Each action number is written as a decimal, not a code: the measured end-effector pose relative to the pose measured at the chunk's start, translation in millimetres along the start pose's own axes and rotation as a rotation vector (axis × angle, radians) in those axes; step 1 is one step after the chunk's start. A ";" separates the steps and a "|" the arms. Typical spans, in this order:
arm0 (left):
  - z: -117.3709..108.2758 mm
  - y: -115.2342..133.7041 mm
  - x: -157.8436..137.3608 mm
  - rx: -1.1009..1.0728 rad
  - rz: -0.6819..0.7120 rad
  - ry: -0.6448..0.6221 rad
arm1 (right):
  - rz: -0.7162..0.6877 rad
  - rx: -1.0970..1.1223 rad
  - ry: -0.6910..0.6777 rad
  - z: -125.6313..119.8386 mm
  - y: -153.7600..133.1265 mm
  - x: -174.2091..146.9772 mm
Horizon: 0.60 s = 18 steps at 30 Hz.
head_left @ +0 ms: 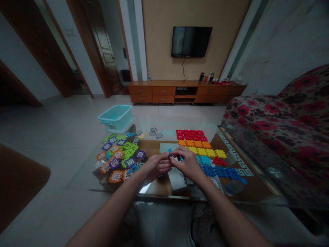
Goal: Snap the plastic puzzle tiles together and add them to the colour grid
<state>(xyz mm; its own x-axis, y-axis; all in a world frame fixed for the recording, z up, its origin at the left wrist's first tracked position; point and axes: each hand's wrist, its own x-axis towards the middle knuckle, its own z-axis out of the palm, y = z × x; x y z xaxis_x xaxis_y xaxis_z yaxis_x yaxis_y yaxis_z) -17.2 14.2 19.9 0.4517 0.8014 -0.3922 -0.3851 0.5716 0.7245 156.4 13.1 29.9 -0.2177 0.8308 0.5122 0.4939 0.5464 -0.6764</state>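
Note:
A small blue interlocking plastic tile (170,151) is held up over the middle of the glass table, seen nearly edge-on. My left hand (157,167) pinches it at the thumb, the other fingers curled beneath. From the other side, my right hand (188,162) closes thumb and forefinger on the same tile, and the fingertips of both hands almost meet. Right of the hands lie rows of joined tiles: red tiles (191,135), orange tiles (194,144), yellow tiles (205,152), light blue tiles (205,160) and dark blue tiles (221,172). My forearms hide part of the near table.
Loose green tiles (130,149), purple tiles (114,163) and orange window tiles (116,176) cover the table's left side. Grey tiles (159,135) lie at the back. A turquoise bin (115,118) stands back left. A plastic bottle (235,187) lies front right, near a floral sofa (257,116).

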 end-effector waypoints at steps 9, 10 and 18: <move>0.2 2.3 -2.7 -0.034 -0.029 -0.032 | -0.015 -0.007 0.001 -0.6 -0.7 -0.9; -0.2 2.2 -2.7 -0.038 -0.027 -0.035 | -0.015 -0.005 -0.002 -0.7 -0.8 -1.0; -1.8 3.1 -2.1 -0.045 -0.040 -0.012 | -0.010 0.001 -0.018 -1.2 -0.8 -1.3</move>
<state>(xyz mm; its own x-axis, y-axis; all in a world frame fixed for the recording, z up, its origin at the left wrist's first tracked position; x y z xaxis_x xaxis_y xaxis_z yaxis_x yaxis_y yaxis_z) -20.8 14.6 21.9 0.4766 0.7760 -0.4132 -0.4026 0.6104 0.6821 157.2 11.4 30.4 -0.2378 0.8271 0.5093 0.4912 0.5547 -0.6716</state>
